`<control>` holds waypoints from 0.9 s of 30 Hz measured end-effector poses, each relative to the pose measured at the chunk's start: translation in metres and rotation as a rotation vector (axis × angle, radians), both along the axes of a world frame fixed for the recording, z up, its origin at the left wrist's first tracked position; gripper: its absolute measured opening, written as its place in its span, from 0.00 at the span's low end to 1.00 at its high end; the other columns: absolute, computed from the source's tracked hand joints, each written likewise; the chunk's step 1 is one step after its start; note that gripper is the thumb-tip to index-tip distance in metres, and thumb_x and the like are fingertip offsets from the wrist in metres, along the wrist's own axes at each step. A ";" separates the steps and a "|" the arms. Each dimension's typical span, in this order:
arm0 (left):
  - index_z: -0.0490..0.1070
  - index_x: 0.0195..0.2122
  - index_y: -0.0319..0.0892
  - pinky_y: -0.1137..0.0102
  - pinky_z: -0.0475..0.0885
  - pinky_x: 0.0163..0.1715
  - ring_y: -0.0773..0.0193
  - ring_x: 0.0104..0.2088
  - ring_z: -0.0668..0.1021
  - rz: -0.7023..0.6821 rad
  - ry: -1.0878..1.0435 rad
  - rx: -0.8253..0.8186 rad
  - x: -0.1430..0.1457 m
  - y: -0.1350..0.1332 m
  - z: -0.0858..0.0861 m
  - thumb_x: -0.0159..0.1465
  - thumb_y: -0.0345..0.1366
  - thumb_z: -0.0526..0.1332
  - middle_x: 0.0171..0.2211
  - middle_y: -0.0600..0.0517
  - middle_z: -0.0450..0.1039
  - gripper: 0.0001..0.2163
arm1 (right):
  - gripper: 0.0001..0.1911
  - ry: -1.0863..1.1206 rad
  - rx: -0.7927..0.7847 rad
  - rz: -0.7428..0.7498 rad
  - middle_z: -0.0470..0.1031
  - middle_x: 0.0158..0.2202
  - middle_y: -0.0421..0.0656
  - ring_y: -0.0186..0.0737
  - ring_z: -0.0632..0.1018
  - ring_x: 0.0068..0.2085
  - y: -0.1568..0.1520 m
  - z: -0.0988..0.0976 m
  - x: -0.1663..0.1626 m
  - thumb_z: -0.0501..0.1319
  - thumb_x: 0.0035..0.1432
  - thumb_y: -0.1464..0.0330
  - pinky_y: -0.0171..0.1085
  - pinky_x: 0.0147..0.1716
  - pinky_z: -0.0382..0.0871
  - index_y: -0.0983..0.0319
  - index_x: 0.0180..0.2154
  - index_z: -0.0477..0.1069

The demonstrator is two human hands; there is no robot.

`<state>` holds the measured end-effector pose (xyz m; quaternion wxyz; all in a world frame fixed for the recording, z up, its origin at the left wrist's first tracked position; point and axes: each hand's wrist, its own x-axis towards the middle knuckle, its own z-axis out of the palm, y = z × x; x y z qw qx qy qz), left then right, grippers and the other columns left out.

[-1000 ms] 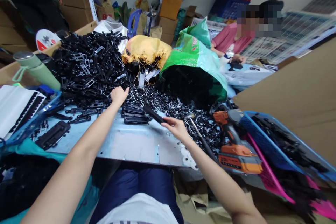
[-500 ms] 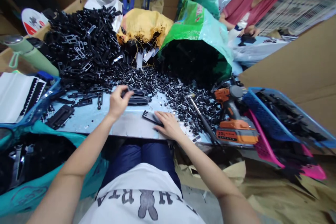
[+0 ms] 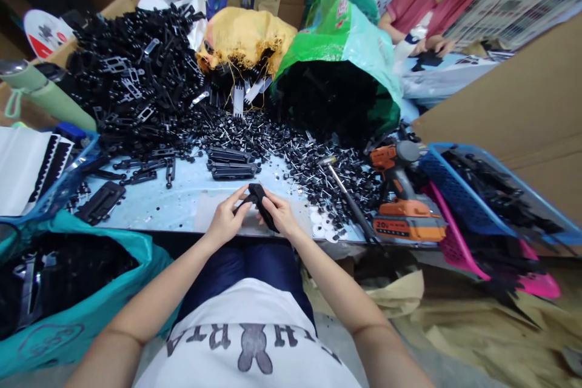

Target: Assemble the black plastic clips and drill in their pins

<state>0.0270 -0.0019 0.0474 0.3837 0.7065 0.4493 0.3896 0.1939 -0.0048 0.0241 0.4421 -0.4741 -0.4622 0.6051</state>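
Over the front of the bench, my right hand [image 3: 280,213] grips a long black plastic part [image 3: 268,215], tilted with its far end up. Closed in a pinch, my left hand [image 3: 227,217] holds a smaller black piece [image 3: 247,200] against the part's far end; the piece's exact kind is hard to make out. A translucent pale sheet [image 3: 207,209] lies below both hands. Just beyond them rest several black plastic bars [image 3: 233,171], stacked side by side. Small black-headed pins [image 3: 291,139] are strewn behind.
A hammer [image 3: 348,197] and an orange cordless drill [image 3: 400,194] lie at right, beside a blue basket [image 3: 482,200]. Black parts [image 3: 140,73] are heaped at back left. A green sack [image 3: 295,54] gapes at the back. Across the bench, a co-worker's hands [image 3: 439,45] handle something black.
My left hand has come back from the stacked bars toward my right hand, bringing a small black piece. My right hand has lifted the long part from the sheet and tilted it.
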 end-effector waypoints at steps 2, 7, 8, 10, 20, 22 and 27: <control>0.65 0.54 0.43 0.68 0.72 0.39 0.65 0.36 0.75 0.077 0.019 0.134 0.003 -0.001 0.002 0.64 0.38 0.54 0.40 0.48 0.72 0.18 | 0.29 -0.066 0.116 0.040 0.71 0.34 0.41 0.30 0.71 0.24 -0.002 0.001 0.008 0.57 0.55 0.53 0.33 0.20 0.71 0.56 0.56 0.63; 0.70 0.50 0.41 0.68 0.71 0.39 0.66 0.35 0.74 0.110 0.008 0.251 0.013 0.000 0.006 0.64 0.35 0.54 0.33 0.49 0.71 0.14 | 0.24 -0.320 0.470 0.037 0.69 0.33 0.41 0.30 0.70 0.26 -0.002 0.006 0.020 0.57 0.58 0.60 0.31 0.22 0.72 0.55 0.56 0.64; 0.70 0.49 0.41 0.68 0.71 0.38 0.66 0.34 0.74 0.137 -0.015 0.251 0.017 -0.001 0.006 0.64 0.35 0.55 0.33 0.49 0.70 0.14 | 0.24 -0.336 0.494 0.022 0.69 0.33 0.42 0.30 0.70 0.25 -0.003 0.007 0.018 0.56 0.59 0.60 0.31 0.22 0.72 0.55 0.57 0.63; 0.71 0.49 0.40 0.68 0.71 0.38 0.66 0.35 0.74 0.246 -0.080 0.273 0.026 -0.003 0.007 0.64 0.35 0.54 0.34 0.49 0.70 0.14 | 0.24 -0.333 0.513 -0.029 0.69 0.35 0.42 0.29 0.69 0.24 -0.005 0.006 0.010 0.55 0.60 0.60 0.32 0.21 0.72 0.54 0.58 0.60; 0.71 0.49 0.42 0.71 0.71 0.34 0.68 0.34 0.74 0.142 -0.112 0.380 0.019 0.016 0.019 0.65 0.35 0.53 0.36 0.49 0.72 0.14 | 0.26 -0.426 0.616 -0.197 0.70 0.37 0.45 0.35 0.72 0.30 -0.016 0.002 -0.017 0.53 0.62 0.61 0.39 0.32 0.73 0.58 0.61 0.56; 0.70 0.49 0.41 0.70 0.72 0.36 0.67 0.36 0.74 0.203 -0.119 0.356 0.021 0.016 0.011 0.65 0.35 0.52 0.37 0.48 0.72 0.14 | 0.26 -0.438 0.588 -0.210 0.70 0.40 0.47 0.35 0.72 0.31 -0.014 -0.001 -0.022 0.51 0.62 0.60 0.39 0.34 0.72 0.59 0.61 0.55; 0.62 0.56 0.40 0.64 0.72 0.40 0.60 0.42 0.75 0.426 0.036 0.117 0.021 0.000 -0.021 0.66 0.38 0.49 0.43 0.44 0.70 0.18 | 0.26 -0.718 0.561 0.081 0.72 0.43 0.46 0.40 0.74 0.40 0.017 0.006 0.000 0.50 0.62 0.57 0.40 0.41 0.70 0.55 0.60 0.58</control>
